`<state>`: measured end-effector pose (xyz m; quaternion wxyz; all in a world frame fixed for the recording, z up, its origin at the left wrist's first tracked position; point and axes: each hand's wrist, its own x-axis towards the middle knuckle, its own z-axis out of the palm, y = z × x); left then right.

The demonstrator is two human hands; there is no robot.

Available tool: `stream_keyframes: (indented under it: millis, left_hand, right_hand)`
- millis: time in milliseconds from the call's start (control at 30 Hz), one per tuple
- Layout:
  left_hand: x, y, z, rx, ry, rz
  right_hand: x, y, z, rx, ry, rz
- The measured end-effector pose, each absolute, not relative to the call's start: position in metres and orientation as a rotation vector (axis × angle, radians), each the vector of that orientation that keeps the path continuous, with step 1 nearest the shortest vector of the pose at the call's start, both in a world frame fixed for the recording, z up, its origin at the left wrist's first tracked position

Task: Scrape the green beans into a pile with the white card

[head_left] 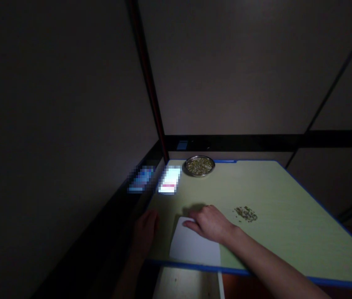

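Note:
My right hand (pixel 209 222) lies on the far edge of a white flat board (pixel 191 247) at the near left of a pale green table (pixel 282 207). Its fingers curl down onto the board's rim; whether they grip it is unclear. My left hand (pixel 146 227) rests at the table's left edge beside the board, in shadow, with fingers loosely bent and nothing seen in them. A small pile of greenish seeds (pixel 246 214) lies on the table to the right of my right hand.
A round metal dish (pixel 199 165) filled with the same seeds stands at the table's far edge. Two blurred bright rectangles (pixel 169 179) sit near the far left corner. Dark partition walls close in the left and back. The table has a blue rim.

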<state>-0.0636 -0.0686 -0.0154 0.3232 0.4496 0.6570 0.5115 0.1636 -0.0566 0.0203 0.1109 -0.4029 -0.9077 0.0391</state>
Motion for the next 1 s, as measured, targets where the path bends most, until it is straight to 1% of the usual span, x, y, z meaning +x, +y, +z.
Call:
stream_keyframes:
  millis: [400,767,1000]
  left_hand:
    - [-0.064,-0.069,-0.016,1.194,1.714,1.359]
    - [-0.070,-0.065,-0.027,1.188,1.733,1.344]
    - [-0.069,-0.065,-0.025,1.177,1.717,1.316]
  right_hand:
    - [0.161,-0.052,0.019,-1.121,-2.674,0.158]
    - [0.166,-0.049,0.018,-1.029,-2.637,0.341]
    - [0.166,-0.059,0.027,-1.043,-2.640,0.311]
